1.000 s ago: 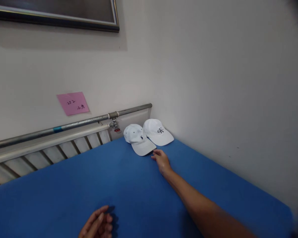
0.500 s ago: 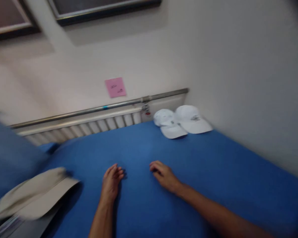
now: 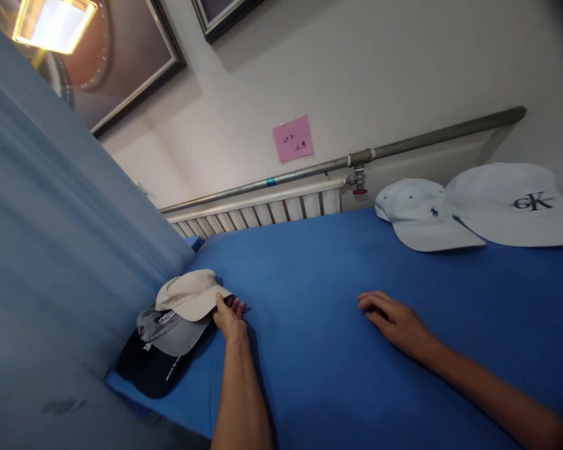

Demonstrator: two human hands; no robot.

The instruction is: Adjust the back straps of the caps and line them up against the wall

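Note:
At the left of the blue-covered surface, my left hand (image 3: 229, 320) has its thumb on the brim of a beige cap (image 3: 189, 294), with the fingers beneath the edge. That cap lies over a grey cap (image 3: 178, 336), which overlaps a dark navy cap (image 3: 145, 369) with white lettering. My right hand (image 3: 396, 322) rests on the blue cover (image 3: 319, 350), loosely curled with a gap between thumb and fingers and nothing held. Beyond it lie a white cap with a small dark emblem (image 3: 417, 209) and a larger white cap with "CK" lettering (image 3: 502, 200).
A pale blue curtain (image 3: 65, 237) hangs along the left side. Behind the surface are a white radiator (image 3: 263, 212), a metal pipe (image 3: 309, 170) with a red valve, and a wall with a pink note (image 3: 293, 138) and framed pictures (image 3: 131, 56).
My view has turned left, bringing the curtain and the stacked caps fully into sight. My left hand has moved to the beige cap and taken its brim. My right hand keeps its loose curl.

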